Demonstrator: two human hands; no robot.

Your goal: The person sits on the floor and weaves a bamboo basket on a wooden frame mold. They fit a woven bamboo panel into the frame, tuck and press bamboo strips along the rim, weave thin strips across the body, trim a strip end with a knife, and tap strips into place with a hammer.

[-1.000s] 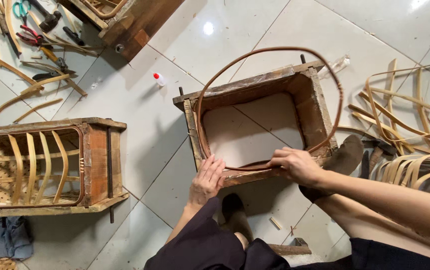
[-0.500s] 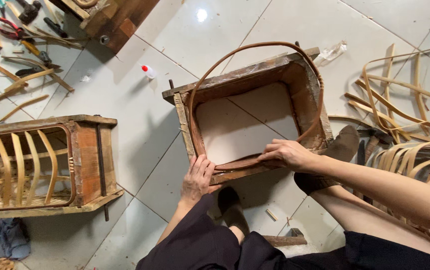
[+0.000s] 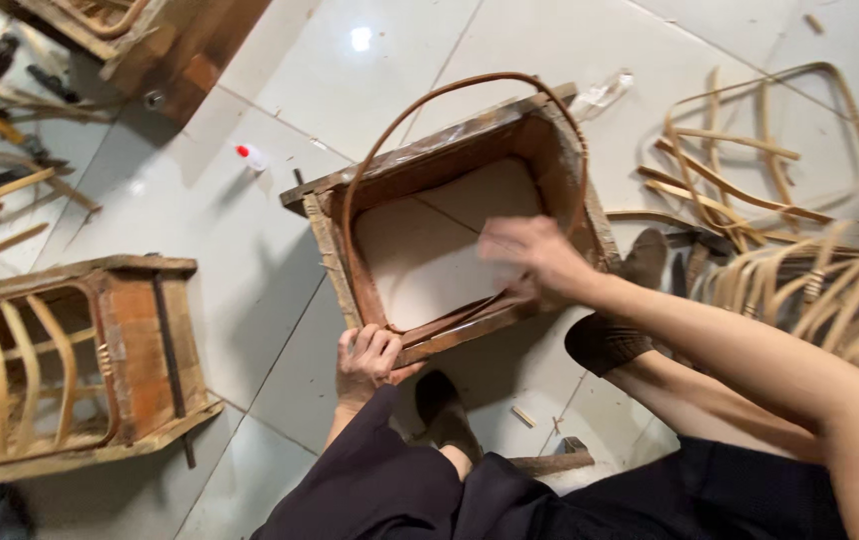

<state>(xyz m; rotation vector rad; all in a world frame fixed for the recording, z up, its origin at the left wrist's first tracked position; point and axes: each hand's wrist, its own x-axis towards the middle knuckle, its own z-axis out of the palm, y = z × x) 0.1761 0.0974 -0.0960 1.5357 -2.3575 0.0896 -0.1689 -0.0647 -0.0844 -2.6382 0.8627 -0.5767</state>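
Note:
A brown wooden box frame (image 3: 550,140), open at top and bottom, lies on the white tiled floor. A bent rattan loop (image 3: 390,140) sits inside it and arcs above its far edge. My left hand (image 3: 370,358) grips the near left corner of the frame, where the loop meets the wood. My right hand (image 3: 530,255) is blurred, raised over the near right part of the frame's opening, fingers spread, holding nothing that I can see.
A second wooden frame (image 3: 140,350) holding curved rattan slats stands at the left. Loose bent rattan strips (image 3: 740,160) pile up at the right. Hand tools (image 3: 0,100) lie at the far left. A small white bottle with a red cap (image 3: 253,157) sits beyond the frame.
My right hand has lifted off the frame's near edge and moved up over the opening. My left hand has closed more tightly on the near corner. The view has shifted slightly.

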